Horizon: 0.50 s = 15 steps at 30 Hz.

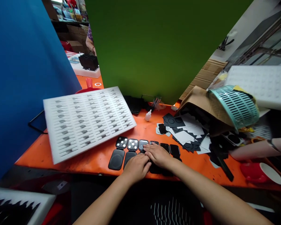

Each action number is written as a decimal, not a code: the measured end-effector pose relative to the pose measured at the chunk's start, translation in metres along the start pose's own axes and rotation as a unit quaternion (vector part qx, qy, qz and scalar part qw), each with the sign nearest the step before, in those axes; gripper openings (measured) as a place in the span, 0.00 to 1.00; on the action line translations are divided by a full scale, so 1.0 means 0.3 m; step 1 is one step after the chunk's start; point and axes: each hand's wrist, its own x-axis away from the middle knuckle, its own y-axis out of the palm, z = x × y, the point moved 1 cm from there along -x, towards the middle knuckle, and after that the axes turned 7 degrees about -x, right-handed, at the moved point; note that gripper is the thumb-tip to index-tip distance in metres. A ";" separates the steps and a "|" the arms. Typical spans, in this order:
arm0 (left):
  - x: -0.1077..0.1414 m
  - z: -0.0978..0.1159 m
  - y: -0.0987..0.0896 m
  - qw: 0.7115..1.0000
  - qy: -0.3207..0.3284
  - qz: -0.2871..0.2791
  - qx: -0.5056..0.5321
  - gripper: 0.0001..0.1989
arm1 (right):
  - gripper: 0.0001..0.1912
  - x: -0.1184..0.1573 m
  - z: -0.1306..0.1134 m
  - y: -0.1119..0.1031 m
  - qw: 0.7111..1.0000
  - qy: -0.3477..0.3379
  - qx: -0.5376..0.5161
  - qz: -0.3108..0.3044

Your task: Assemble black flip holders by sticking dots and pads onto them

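Black hinged pads (116,159) lie unfolded in a row along the front of the orange table, each a rounded square joined to a lower panel. White dots cover the upper square of the leftmost pad (121,142) and its neighbour (132,144). Over the third pad (143,144) my two hands meet. My left hand (136,167) is closed at its lower panel, fingers bent and thumb to the right. My right hand (158,155) reaches in from the right, its bent fingertips on the same pad near the hinge. Both hands hide most of that lower panel.
A white slotted foam tray (90,122) leans at the left. A small white bottle (148,115) stands behind the row. To the right are loose black and white sheets (187,131), a cardboard box (199,101), a teal basket (236,106) and a red mug (253,172).
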 end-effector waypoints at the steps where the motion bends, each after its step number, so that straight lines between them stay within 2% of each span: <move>1: -0.001 -0.001 0.000 1.000 0.001 -0.004 -0.001 0.06 | 0.20 0.009 0.003 0.013 1.000 -0.004 -0.001 -0.003; 5: -0.006 -0.002 -0.002 1.000 0.006 -0.022 -0.004 0.07 | 0.21 -0.005 0.011 0.042 1.000 0.016 0.012 0.003; 10: -0.004 0.013 -0.010 1.000 0.016 -0.002 0.026 0.06 | 0.17 -0.038 -0.003 0.004 0.993 0.090 -0.072 0.038; 13: 0.009 0.021 -0.019 0.995 -0.009 0.031 0.095 0.06 | 0.20 0.006 -0.013 -0.018 0.966 0.164 -0.174 0.100; 15: 0.027 0.024 -0.021 0.984 -0.063 0.066 0.153 0.08 | 0.20 0.062 -0.030 0.000 0.931 0.184 -0.287 0.131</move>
